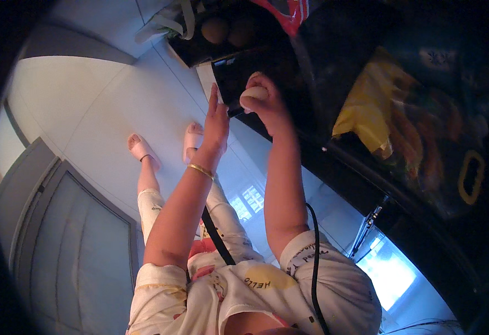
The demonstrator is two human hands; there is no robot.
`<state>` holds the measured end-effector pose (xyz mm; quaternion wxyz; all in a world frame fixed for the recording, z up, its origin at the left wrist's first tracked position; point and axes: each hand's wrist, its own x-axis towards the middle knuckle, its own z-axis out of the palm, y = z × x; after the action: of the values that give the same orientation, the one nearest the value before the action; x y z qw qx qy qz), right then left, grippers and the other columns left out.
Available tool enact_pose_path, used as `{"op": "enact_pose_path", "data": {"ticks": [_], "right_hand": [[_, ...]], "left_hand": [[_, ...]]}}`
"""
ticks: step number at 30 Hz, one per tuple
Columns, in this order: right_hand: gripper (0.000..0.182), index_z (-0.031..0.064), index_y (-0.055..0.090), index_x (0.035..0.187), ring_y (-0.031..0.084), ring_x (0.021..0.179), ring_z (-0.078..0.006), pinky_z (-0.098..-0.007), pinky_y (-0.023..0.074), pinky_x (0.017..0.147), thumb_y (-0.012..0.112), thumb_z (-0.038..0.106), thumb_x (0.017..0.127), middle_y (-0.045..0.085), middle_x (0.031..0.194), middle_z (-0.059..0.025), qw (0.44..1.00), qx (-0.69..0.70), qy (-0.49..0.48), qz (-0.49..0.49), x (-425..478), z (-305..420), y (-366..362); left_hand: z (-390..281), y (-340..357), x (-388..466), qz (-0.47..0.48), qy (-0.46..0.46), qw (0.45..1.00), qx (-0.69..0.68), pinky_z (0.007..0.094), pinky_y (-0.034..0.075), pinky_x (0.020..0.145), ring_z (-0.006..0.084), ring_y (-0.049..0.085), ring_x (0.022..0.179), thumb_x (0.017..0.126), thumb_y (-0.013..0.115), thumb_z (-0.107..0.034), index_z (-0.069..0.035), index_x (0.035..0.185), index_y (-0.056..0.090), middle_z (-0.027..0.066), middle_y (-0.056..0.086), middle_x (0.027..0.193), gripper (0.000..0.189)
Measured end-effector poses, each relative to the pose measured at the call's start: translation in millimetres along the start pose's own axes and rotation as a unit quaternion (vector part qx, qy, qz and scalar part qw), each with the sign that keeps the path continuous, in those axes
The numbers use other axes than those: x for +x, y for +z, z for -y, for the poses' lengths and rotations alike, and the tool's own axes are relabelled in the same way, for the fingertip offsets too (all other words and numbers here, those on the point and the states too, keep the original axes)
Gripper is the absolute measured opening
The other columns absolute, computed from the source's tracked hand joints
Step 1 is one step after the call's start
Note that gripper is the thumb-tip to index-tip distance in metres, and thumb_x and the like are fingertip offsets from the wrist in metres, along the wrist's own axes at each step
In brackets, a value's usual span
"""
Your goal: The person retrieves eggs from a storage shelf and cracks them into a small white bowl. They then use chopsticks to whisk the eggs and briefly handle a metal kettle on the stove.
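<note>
My right hand is closed around a pale, rounded thing, perhaps an egg, over the dark tabletop. My left hand, with a gold-coloured bangle on its wrist, is raised to the left of it near the table's edge, seen side-on. One finger points away from me and the others look partly bent; I see nothing held in it. The two hands do not touch. Beyond them, two brownish round things lie on a dark surface, the right one barely visible in shadow.
A red plastic bag and a pale bag with handles are at the top. On the right lies a dark, glossy bag or cover with a yellow part and an oval handle hole. A framed door panel stands at lower left.
</note>
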<state>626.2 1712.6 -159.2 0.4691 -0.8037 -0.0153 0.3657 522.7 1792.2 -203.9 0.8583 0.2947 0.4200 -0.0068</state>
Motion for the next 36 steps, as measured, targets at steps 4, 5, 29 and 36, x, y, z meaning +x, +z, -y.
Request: {"op": "enact_pose_path", "data": {"ticks": [4, 5, 29, 36], "right_hand": [[0.048, 0.0175, 0.056, 0.107, 0.057, 0.085, -0.0227, -0.0308, 0.0516, 0.062, 0.075, 0.010, 0.064, 0.044, 0.130, -0.0127, 0.876, 0.457, -0.039, 0.151, -49.2, 21.7, 6.8], [0.047, 0.0185, 0.056, 0.107, 0.056, 0.083, -0.0223, -0.0302, 0.0515, 0.061, 0.075, 0.011, 0.064, 0.040, 0.134, -0.0129, 0.814, 0.537, -0.052, 0.215, -53.4, 28.2, 9.2], [0.035, 0.0133, 0.053, 0.123, 0.060, 0.081, -0.0207, -0.0344, 0.0516, 0.059, 0.057, 0.014, 0.088, 0.055, 0.113, -0.0058, 0.874, 0.421, 0.002, 0.242, -125.9, 41.6, 18.8], [0.037, 0.0131, 0.040, 0.125, 0.062, 0.085, -0.0223, -0.0345, 0.0514, 0.062, 0.057, 0.017, 0.092, 0.053, 0.117, -0.0086, 0.899, 0.369, 0.010, 0.236, -204.8, 86.4, 26.6]], "left_hand": [[8.3, 2.4, 9.7, 0.047, -0.006, 0.997, -0.067, 0.0285, 0.041, 0.092, 0.0189, 0.047, 0.110, 0.096, 0.035, -0.024, -0.021, 0.152, 0.018, 0.0088, 0.045, 0.135, 0.059], [6.6, 0.7, 12.9, 0.060, -0.027, 0.995, -0.075, 0.0296, 0.043, 0.093, 0.0205, 0.046, 0.117, 0.098, 0.035, -0.031, -0.018, 0.150, 0.020, 0.0075, 0.043, 0.138, 0.056], [-84.4, -23.7, -92.3, 0.329, -0.026, 0.939, -0.101, 0.0313, 0.050, 0.083, 0.0210, 0.060, 0.098, 0.097, 0.042, -0.028, -0.002, 0.121, 0.052, 0.0132, 0.059, 0.117, 0.038], [-110.6, -36.9, -172.4, 0.346, 0.000, 0.937, 0.035, 0.0257, 0.046, 0.062, 0.0139, 0.057, 0.076, 0.091, 0.057, -0.021, -0.004, 0.115, 0.051, 0.0080, 0.060, 0.103, 0.030]]}}
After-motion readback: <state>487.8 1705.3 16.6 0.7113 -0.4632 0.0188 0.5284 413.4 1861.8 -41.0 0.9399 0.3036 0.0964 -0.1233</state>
